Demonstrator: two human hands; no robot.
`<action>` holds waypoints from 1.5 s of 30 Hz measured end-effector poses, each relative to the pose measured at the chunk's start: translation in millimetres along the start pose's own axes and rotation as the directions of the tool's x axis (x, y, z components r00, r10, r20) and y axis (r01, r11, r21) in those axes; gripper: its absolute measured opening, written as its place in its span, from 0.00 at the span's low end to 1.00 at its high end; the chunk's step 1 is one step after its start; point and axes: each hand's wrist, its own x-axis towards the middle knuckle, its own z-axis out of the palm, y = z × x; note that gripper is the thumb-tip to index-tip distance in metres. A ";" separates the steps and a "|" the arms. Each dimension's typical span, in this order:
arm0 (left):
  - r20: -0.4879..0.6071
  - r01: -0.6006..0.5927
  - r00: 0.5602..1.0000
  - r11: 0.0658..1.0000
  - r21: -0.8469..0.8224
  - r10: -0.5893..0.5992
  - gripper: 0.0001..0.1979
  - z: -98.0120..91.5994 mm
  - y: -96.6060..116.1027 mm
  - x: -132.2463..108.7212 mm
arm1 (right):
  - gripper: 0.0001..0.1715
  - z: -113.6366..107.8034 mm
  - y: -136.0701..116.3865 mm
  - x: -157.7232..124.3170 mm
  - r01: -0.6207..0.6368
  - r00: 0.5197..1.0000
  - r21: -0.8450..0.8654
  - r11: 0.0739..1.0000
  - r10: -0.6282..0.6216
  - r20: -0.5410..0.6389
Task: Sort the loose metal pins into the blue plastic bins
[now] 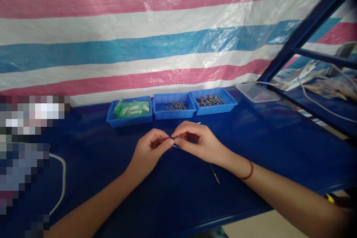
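My left hand (147,151) and my right hand (205,143) meet above the table, fingertips almost touching. Both are closed in a pinch on a small thin metal piece (174,138), mostly covered by the fingers, so its exact kind is not clear. Just below the fingertips a slim silvery pin (176,146) shows. Another bright tip (198,123) pokes out behind my right hand. On the table beneath my right wrist lies a thin metal rod (214,173) with a thicker collar near its lower end.
Three blue bins stand in a row behind my hands: the left bin (131,120) has green bags with white pieces, the middle bin (174,113) and right bin (217,109) have short metal pins. A clear plastic lid (258,93) lies right. A white cable (64,178) curves left.
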 end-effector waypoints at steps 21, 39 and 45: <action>0.008 -0.087 0.996 0.983 0.160 0.087 0.09 -1.0 -14.2 -3.2 | 0.06 -2.7 -0.9 -0.3 0.069 0.997 -0.169 0.983 -0.073 -0.021; 0.332 -0.425 0.904 0.494 0.759 0.269 0.10 -17.0 -8.6 7.8 | 0.16 -53.2 17.2 25.7 -0.150 0.680 0.612 0.777 0.530 -0.506; 0.366 -0.431 0.902 0.473 0.768 0.228 0.09 -17.7 -11.3 9.0 | 0.13 -27.2 6.0 18.2 -0.320 0.850 0.383 0.866 0.441 -0.287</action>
